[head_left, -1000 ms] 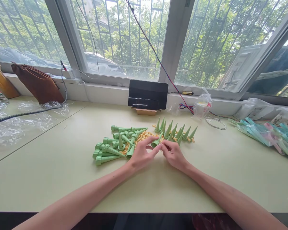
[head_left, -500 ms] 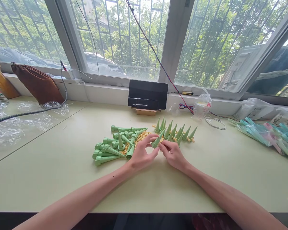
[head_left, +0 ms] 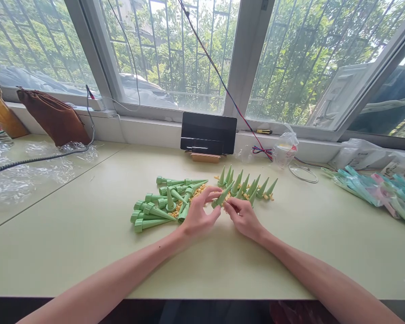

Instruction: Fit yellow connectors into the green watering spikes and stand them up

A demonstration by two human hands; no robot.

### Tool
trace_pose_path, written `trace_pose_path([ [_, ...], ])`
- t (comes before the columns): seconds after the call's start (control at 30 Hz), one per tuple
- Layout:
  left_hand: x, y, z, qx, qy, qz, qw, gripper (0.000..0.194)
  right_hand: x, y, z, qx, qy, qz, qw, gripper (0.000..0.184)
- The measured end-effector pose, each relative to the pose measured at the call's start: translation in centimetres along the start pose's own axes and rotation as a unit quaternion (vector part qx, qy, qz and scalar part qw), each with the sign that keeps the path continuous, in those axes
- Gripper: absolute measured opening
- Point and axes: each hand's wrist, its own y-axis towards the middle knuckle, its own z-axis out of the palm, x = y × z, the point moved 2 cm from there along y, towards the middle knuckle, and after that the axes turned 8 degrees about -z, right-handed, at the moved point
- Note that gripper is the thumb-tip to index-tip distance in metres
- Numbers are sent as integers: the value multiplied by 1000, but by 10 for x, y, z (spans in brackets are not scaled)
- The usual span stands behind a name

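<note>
My left hand pinches a green plastic cone spike by its wide end, tip pointing up and right. My right hand is closed with its fingertips at the spike's base, touching it; what it pinches there is too small to name. A heap of green spikes lies flat to the left. Small yellow pieces are scattered under and beside the heap. Behind my hands a row of spikes stands upright on the pale green table.
A dark tablet leans on a wooden stand at the back. A brown pouch, a cable and clear plastic film lie left. A small plastic bag and teal and pink packets lie right.
The spike in my left hand has tilted and risen a little toward the standing row. Both hands shifted slightly up and away from me, fingers staying together at the spike's base.
</note>
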Motion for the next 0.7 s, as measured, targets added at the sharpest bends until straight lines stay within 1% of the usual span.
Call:
trace_pose_path([
  [0.1, 1, 1, 1, -8, -11, 20, 1000, 36, 0, 0, 0, 0, -2, 2, 1000, 40],
  [0.27, 0, 1, 0, -26, -7, 1, 1000, 26, -1, 1, -1, -7, 0, 7, 1000, 40],
  [0.37, -5, 2, 0, -21, -13, 5, 1000, 23, -4, 1, -1, -15, 1, 14, 1000, 41],
  [0.57, -9, 2, 2, -19, -7, 12, 1000, 27, -8, 2, -4, -44, 14, 48, 998, 40],
  [0.7, -7, 0, 4, -12, 11, 14, 1000, 19, -8, 3, -6, -60, 30, 60, 996, 40],
])
